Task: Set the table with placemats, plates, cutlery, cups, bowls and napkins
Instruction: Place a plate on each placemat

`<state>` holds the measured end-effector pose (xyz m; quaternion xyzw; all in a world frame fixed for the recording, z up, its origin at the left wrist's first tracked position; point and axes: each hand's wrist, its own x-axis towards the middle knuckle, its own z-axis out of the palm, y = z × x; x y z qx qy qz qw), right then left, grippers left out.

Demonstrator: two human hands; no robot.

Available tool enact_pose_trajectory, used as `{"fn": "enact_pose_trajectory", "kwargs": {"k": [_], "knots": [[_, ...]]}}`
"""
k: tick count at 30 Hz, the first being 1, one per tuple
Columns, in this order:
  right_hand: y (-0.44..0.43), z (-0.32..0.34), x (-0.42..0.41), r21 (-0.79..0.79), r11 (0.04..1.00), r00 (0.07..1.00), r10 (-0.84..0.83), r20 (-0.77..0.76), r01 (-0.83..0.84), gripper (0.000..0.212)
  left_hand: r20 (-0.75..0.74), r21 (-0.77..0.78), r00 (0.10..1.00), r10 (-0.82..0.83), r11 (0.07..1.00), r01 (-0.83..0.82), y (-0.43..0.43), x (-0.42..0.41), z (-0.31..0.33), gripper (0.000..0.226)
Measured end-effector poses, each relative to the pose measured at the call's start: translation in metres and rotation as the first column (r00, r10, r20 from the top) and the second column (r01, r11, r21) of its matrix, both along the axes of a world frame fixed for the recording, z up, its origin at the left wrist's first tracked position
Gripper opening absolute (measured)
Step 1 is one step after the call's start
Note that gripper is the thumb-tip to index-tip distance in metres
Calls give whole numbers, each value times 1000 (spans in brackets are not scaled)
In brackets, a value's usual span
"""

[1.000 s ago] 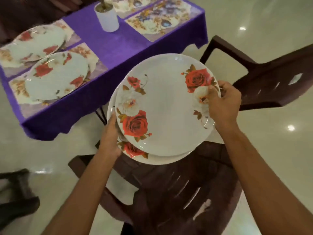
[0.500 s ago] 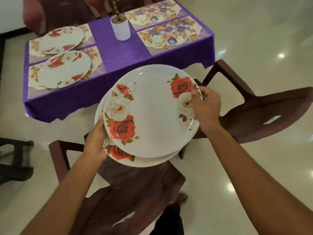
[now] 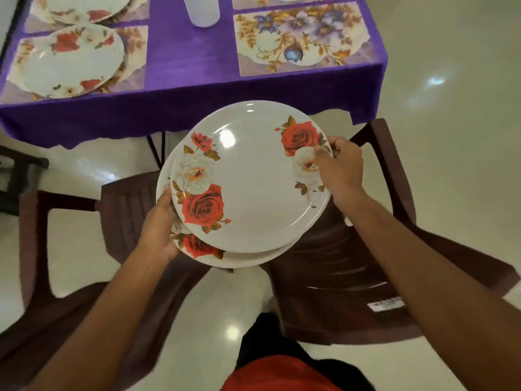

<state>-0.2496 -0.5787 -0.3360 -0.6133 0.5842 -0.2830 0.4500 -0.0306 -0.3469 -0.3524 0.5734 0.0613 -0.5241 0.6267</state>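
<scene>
A home dining room: a desk (image 3: 180, 60) under a purple tablecloth carries floral placemats (image 3: 303, 38) and rose-patterned plates (image 3: 73, 60), with brown plastic chairs (image 3: 352, 277) on glossy floor tiles (image 3: 451, 136).

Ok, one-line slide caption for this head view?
Left hand and right hand hold two stacked rose plates before the purple table; one placemat has no plate.

Nothing here can be read. The only lettering is on a small white rectangular sticker (image 3: 387, 303) stuck to the dark brown plastic chair (image 3: 332, 277) on the person's right. Its dark print is too blurred to make out a single word.
</scene>
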Motion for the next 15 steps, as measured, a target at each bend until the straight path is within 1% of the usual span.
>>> {"fn": "enact_pose_trajectory", "kwargs": {"k": [4,5,6,7,8,10,11,13,15], "knots": [[-50,-7,-27,44,997,997,70,19,-70,5,49,62,994,101,993,-104,-30,-48,0,58],[-63,-10,-36,48,994,995,98,22,-99,8,59,111,990,127,985,-133,-40,-60,-3,65],[-77,-15,-45,53,990,991,127,31,-129,10,76,196,984,159,966,-171,-49,-75,-3,75],[-92,-20,-55,60,986,987,154,42,-157,10,112,249,975,193,944,-216,-58,-91,-5,80],[-107,-25,-67,67,980,981,184,54,-187,9,145,248,966,213,938,-243,-68,-109,-6,78],[-140,-35,-91,77,960,961,261,89,-268,8,198,153,938,286,936,-317,-90,-149,-7,60],[-156,-38,-105,82,950,952,293,89,-300,9,205,135,925,320,927,-351,-101,-171,-7,58],[-188,-39,-135,65,944,945,320,64,-324,11,206,143,911,358,910,-390,-126,-215,-4,65],[-226,-34,-160,19,936,935,352,34,-353,14,155,123,893,423,888,-442,-149,-255,-9,65]]}}
